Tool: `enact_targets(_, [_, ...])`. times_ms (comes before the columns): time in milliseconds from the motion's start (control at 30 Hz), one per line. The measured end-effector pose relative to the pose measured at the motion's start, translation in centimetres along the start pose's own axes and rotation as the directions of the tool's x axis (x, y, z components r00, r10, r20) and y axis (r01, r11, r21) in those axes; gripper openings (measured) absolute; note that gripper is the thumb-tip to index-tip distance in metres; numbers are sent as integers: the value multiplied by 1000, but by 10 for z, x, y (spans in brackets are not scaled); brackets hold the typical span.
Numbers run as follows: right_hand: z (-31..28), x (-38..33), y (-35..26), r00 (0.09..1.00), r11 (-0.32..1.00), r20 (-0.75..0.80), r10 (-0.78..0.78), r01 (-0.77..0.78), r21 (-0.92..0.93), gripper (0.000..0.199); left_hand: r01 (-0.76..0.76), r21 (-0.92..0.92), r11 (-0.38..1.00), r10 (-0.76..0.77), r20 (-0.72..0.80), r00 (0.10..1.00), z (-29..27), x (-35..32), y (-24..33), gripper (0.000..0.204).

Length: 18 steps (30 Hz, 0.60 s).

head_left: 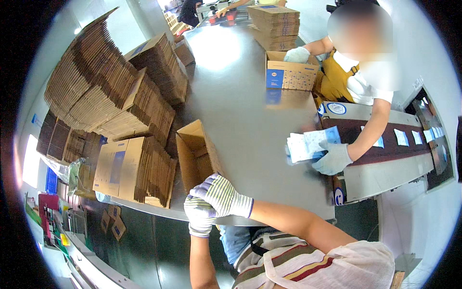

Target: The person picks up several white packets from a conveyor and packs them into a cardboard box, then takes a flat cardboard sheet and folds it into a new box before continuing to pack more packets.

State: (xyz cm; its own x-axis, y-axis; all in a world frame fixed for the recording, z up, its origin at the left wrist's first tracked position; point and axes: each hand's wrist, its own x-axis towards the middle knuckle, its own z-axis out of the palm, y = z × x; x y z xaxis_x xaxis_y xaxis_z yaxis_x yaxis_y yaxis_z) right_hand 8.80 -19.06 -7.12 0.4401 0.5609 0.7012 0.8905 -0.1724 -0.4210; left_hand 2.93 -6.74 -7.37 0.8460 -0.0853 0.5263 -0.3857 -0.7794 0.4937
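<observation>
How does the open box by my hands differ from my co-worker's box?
The near box shows its plain brown inside; the far box shows printed outer sides. The near box sits by your left hand and right hand; the far box has a co-worker's hand at its opening. Both are open cardboard boxes on the table.

We look across a broad metal worktop, its grey surface mirroring a white glare toward the far end, between pale walls. Dark greenish floor shows below the near edge; a bright pane glows on our left, and a pale-framed conveyor stands on our right.
</observation>
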Motion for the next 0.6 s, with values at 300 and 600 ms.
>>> enact_targets(300, [-2,-3,8,997,999,68,30,-32,31,54,244,-195,950,-242,35,970,11,-5,-1,30])
enact_targets(600, [0,4,9,997,999,65,-46,44,31,48,217,-110,970,-223,-40,974,10,-5,4,25])
